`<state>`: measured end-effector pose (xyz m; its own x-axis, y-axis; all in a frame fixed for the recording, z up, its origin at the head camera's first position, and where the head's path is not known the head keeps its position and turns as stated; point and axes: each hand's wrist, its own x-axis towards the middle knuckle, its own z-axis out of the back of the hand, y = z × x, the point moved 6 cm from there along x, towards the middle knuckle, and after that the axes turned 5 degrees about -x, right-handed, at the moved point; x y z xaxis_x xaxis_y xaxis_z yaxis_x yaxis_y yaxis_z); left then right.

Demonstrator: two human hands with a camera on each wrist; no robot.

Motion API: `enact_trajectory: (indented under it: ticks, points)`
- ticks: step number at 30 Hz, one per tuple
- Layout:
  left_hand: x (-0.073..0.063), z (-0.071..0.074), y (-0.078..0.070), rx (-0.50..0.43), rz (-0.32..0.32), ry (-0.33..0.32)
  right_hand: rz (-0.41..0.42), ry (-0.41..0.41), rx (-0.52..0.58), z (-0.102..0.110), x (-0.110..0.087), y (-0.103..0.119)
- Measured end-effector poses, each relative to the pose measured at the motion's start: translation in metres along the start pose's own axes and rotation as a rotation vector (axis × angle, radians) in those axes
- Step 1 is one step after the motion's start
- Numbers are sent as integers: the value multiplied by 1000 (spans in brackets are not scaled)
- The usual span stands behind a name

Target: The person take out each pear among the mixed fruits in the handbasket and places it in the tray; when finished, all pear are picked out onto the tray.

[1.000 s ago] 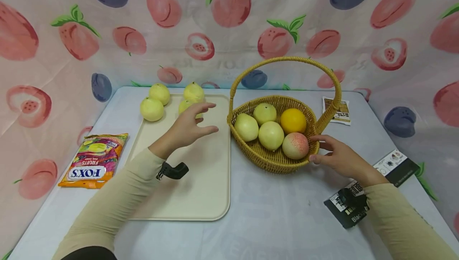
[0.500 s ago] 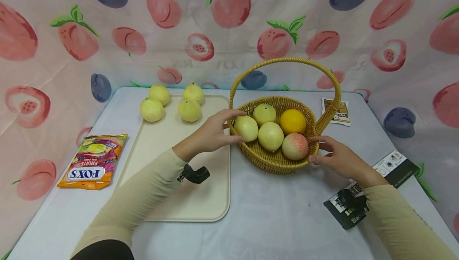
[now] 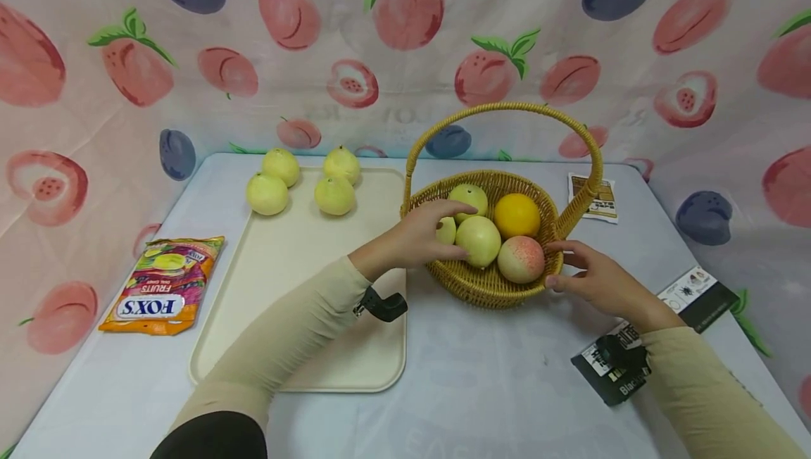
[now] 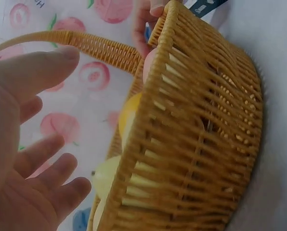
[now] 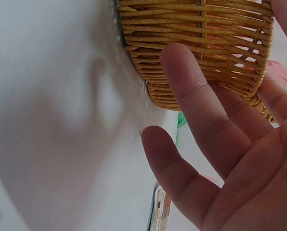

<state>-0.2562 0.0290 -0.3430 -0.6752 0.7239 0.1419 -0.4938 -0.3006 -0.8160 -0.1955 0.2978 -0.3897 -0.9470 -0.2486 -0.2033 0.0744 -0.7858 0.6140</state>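
My left hand (image 3: 421, 234) reaches over the near left rim of a wicker basket (image 3: 481, 295), thumb and fingers spread apart. A pale green round fruit (image 3: 479, 241) lies by its fingertips; another (image 3: 446, 231) is partly covered by the hand. Behind them sits a third green fruit (image 3: 469, 197), with an orange (image 3: 517, 215) and a peach (image 3: 521, 260) to the right. In the left wrist view no fruit is between the left hand's (image 4: 37, 187) fingers. At the basket's right end, my right hand (image 3: 602, 279) holds the rim with thumb and index finger; its other fingers extend along the outer wall.
A cream tray (image 3: 317, 304) lies left of the basket, with two green fruits (image 3: 334, 195) at its back and two more (image 3: 267, 193) by its corner. A candy bag (image 3: 161, 286) lies far left. Packets (image 3: 593, 196) and a dark card (image 3: 611, 371) lie right. The basket handle (image 3: 507, 105) arches overhead.
My left hand has moved right, from above the tray to over the basket's left side and its green fruits. My right hand and the basket have stayed put.
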Motion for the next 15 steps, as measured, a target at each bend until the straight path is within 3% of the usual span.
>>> enact_trajectory:
  ticks: [4, 11, 15]
  points:
    - [10, -9, -2, 37, -3, 28, 6, -5, -2, 1, 0, 1]
    - [23, -24, 6, 15, 100, 79, 8, 2, 9, 0, 0, 0]
    - [28, -29, 10, 9, 126, 86, 9, 4, 11, 0, 0, 0]
